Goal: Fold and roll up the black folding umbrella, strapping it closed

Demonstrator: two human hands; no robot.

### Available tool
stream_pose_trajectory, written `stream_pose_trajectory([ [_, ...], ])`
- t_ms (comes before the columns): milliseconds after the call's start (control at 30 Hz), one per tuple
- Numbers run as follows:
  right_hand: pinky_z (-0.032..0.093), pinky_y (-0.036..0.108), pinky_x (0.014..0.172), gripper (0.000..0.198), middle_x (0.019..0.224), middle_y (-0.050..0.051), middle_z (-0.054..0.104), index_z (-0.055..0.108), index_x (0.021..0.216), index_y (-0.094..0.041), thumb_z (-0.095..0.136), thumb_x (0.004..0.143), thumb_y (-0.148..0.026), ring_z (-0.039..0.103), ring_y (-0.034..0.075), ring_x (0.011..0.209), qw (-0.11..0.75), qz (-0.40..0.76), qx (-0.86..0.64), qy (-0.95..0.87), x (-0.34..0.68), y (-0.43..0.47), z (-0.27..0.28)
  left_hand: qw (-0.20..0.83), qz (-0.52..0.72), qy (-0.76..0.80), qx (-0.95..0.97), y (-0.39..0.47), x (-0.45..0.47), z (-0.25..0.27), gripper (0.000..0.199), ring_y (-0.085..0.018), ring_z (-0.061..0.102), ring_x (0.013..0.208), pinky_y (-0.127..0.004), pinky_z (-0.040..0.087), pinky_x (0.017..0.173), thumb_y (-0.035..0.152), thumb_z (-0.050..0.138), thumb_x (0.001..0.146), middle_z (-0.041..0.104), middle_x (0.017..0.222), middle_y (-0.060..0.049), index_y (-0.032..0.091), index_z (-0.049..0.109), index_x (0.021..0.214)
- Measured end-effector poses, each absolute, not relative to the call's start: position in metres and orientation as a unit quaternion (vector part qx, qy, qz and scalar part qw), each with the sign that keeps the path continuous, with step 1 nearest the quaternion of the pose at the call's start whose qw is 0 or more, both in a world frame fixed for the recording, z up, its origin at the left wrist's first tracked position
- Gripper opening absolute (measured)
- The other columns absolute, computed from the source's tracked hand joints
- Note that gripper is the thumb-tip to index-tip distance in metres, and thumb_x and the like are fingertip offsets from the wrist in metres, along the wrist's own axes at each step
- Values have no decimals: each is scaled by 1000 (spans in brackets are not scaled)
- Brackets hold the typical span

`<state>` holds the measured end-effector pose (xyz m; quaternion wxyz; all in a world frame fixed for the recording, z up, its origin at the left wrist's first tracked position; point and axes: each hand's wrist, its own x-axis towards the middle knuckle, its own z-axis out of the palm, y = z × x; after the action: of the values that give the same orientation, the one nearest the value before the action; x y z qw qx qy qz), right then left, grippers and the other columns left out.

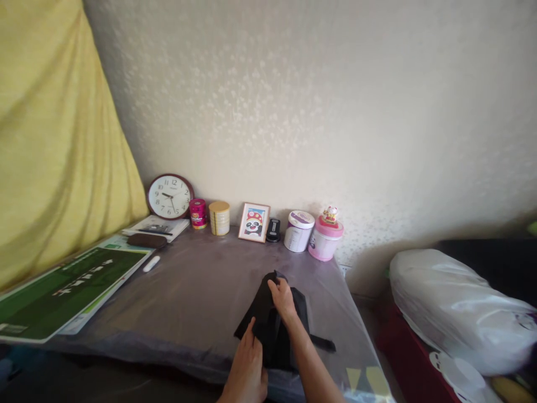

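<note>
A black fabric item (301, 308) lies on the table near its front edge, partly hidden under my hands and right forearm. Its exact kind is unclear. From its right side a dark strap (323, 342) stretches out flat. My right hand (282, 296) pinches the fabric close to its far end. Lower down, my left hand (248, 358) grips the near left part, its index finger pointing forward along the cloth.
Along the wall stand a clock (170, 196), a pink can (198, 214), a yellow tin (219, 218), a framed panda picture (254, 223) and two tubs (298, 230). A green board (75, 288) covers the table's left side. Right of the table sits a white plastic bag (453, 308).
</note>
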<state>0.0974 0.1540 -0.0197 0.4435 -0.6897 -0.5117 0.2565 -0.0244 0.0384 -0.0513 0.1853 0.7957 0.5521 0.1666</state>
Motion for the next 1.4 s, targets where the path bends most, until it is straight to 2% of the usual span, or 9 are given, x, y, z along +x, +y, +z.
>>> stream_pose_trajectory([
  [200,47,25,59,33,69,6,69,57,105,-12,51,79,-31,67,20,70,403,250,-691,-545,90,151,-16,171,184,570,782,40,-32,-74,68,-27,39,127,-39,34,106,14,48,63,41,137,-18,5,37,130],
  [333,44,22,45,36,64,0,66,50,112,-14,44,83,-36,65,15,52,384,350,-657,-546,87,147,-11,142,232,555,786,37,-45,-93,60,-31,47,120,-40,42,99,25,51,71,47,129,-23,3,39,126],
  [500,43,18,50,23,65,-2,66,60,92,-19,46,83,-35,63,10,52,367,334,-619,-609,84,138,-3,47,313,560,766,32,-53,-78,43,-29,50,115,-42,45,93,33,50,78,52,122,-17,14,46,117],
  [567,43,19,55,21,69,-2,69,63,84,-20,45,84,-32,63,10,55,351,311,-604,-644,83,135,1,49,301,521,797,33,-47,-64,38,-28,50,116,-41,45,94,34,51,78,49,126,-13,18,50,112],
  [667,43,19,58,22,70,-2,70,66,78,-23,45,84,-27,64,11,60,322,274,-590,-688,83,130,4,65,272,485,829,39,-34,-51,53,-30,41,124,-44,38,101,29,54,72,41,137,-12,18,44,124],
  [967,45,27,82,25,88,1,71,69,93,-25,44,88,-26,61,15,87,355,148,-467,-797,92,108,-2,124,204,522,819,47,-23,-65,72,-30,24,134,-48,32,105,17,48,67,25,146,-16,12,28,136],
  [1133,29,44,103,26,102,5,69,69,93,-23,44,89,-25,52,20,113,359,102,-467,-802,106,120,-21,157,171,533,814,45,-23,-55,75,-29,20,135,-45,29,107,16,46,69,17,148,-19,7,19,139],
  [1267,22,48,105,27,106,5,68,68,97,-23,42,90,-23,49,21,117,346,92,-506,-785,113,148,-34,181,139,549,804,45,-22,-48,75,-29,22,135,-43,28,107,18,45,70,17,148,-19,7,16,139],
  [1400,29,44,103,28,112,8,65,66,100,-19,42,87,-22,49,21,117,373,87,-547,-744,124,176,-38,186,144,555,798,46,-21,-48,74,-27,21,135,-43,27,107,18,43,72,16,148,-19,8,15,140],
])
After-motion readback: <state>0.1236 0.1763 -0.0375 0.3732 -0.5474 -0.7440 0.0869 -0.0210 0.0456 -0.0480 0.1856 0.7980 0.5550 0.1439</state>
